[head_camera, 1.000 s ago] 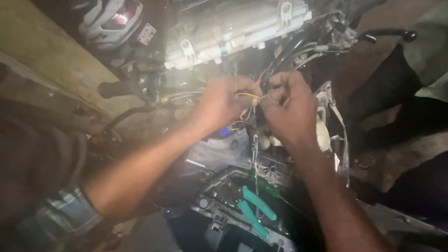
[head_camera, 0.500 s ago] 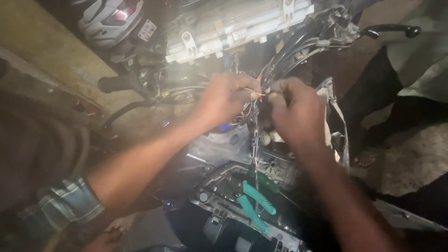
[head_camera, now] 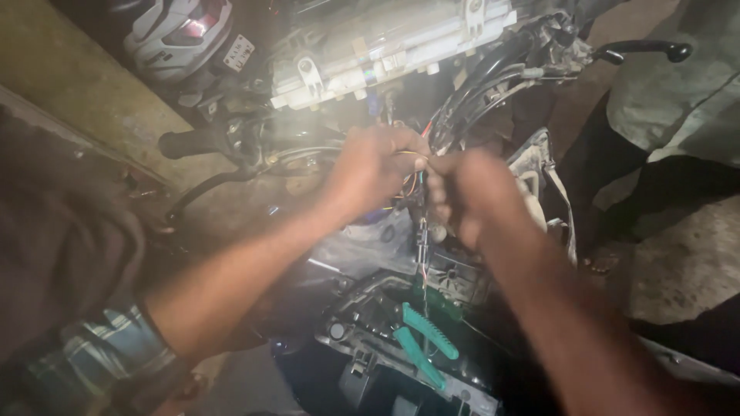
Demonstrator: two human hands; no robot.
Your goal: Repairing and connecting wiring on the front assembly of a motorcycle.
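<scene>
Head view: hands (head_camera: 432,181) on wires (head_camera: 415,179), tightly hemmed

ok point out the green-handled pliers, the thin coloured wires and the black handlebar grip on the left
green-handled pliers (head_camera: 425,345): head view, on one green handle
thin coloured wires (head_camera: 414,182): head view, on the strands between the two hands
black handlebar grip (head_camera: 189,142): head view, mid-length of the rubber sleeve

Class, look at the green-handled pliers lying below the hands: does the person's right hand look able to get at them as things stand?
Probably yes. The green-handled pliers lie uncovered on the dark bodywork just below the right hand, with nothing over them. But that hand and the left hand are both pinching the thin wires, so it must let go first.
</scene>
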